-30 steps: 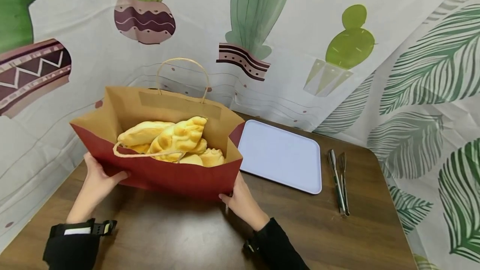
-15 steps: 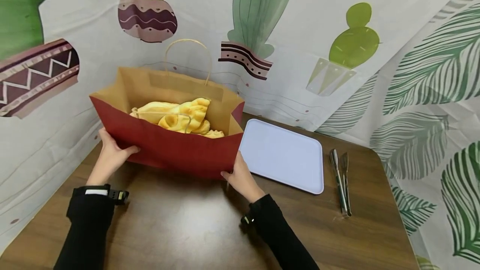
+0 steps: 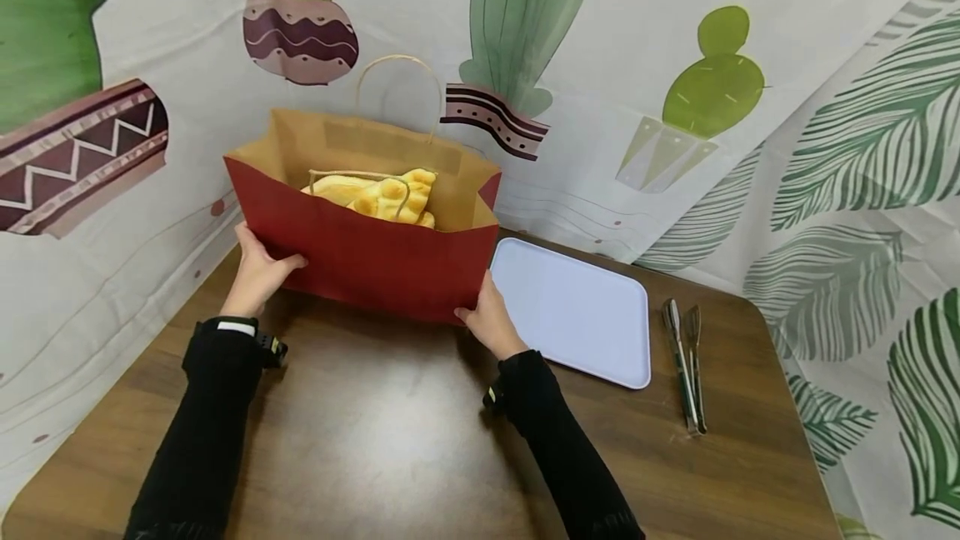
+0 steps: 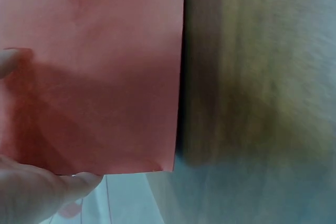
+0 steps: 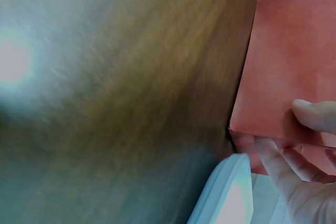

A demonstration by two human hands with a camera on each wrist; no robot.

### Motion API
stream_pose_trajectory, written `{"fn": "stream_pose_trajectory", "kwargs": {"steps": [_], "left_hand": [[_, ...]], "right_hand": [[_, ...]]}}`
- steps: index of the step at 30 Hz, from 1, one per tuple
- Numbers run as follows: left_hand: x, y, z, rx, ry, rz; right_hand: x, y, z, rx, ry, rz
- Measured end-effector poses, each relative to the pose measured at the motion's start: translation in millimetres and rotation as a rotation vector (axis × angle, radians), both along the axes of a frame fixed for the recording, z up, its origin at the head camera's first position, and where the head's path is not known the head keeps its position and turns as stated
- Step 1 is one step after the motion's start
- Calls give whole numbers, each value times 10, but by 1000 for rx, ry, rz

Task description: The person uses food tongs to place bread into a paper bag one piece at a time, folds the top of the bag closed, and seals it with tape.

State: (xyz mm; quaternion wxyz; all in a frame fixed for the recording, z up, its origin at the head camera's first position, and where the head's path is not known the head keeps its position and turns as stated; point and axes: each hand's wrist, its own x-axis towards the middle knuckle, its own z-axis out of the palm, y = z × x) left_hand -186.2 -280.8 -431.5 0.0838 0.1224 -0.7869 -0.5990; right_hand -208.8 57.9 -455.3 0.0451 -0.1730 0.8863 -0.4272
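Observation:
A red paper bag (image 3: 367, 265) with a tan inside and twisted paper handles stands wide-mouthed at the back of the table. Yellow bread pieces (image 3: 393, 197) show in its mouth, partly hidden by the front panel. My left hand (image 3: 258, 275) grips the bag's left end, thumb on the front. At the other end my right hand (image 3: 492, 319) holds it likewise; the right wrist view has the thumb (image 5: 315, 115) on the front panel and fingers (image 5: 286, 169) along the side. In the left wrist view, the bag's lower edge (image 4: 176, 129) lies close over the wood.
A pale lavender tray (image 3: 573, 311) lies just right of the bag, near the right hand. Metal tongs (image 3: 684, 369) lie further right on the brown wooden table (image 3: 375, 448). A printed cactus cloth (image 3: 585, 182) hangs right behind the table's back edge.
Both hands have carried the bag away from me toward the back cloth and a little right. Its front panel now hides more of the bread. Tray and tongs have stayed put.

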Motion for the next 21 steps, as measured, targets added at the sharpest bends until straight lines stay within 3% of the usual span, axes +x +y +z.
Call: {"fn": "stream_pose_trajectory", "kwargs": {"steps": [7, 12, 21], "left_hand": [[-267, 30, -42, 17, 15, 13], [-375, 54, -37, 12, 5, 35], [-502, 53, -28, 3, -16, 64]], "right_hand": [[-156, 13, -1, 5, 1, -48], [-240, 10, -16, 19, 19, -68], [-314, -18, 15, 22, -31, -99]]}}
